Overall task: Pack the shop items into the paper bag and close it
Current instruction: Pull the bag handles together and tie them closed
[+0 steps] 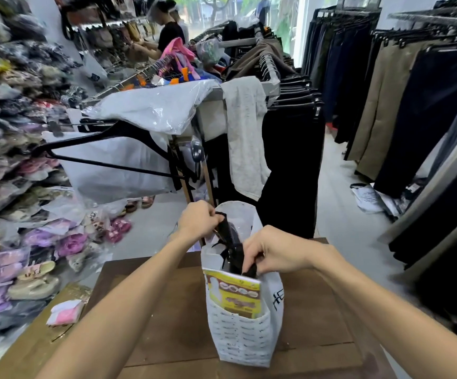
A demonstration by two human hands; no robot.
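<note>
A white paper bag (242,335) with small printed text stands upright on the brown wooden table (167,310). A yellow printed card (234,296) sticks up from a pocket on its near side. Over the bag's open mouth a black garment (231,246) is stretched between my hands, its lower part inside the bag. My left hand (198,220) pinches the garment's far end at the bag's far rim. My right hand (272,251) grips its near end at the near rim.
A pink and white packet (65,311) lies on a tan surface left of the table. Shelves of bagged slippers line the left. A clothes rack with a grey cloth (245,132), plastic bags and black hangers stands just behind the table. Trouser racks fill the right; people stand far back.
</note>
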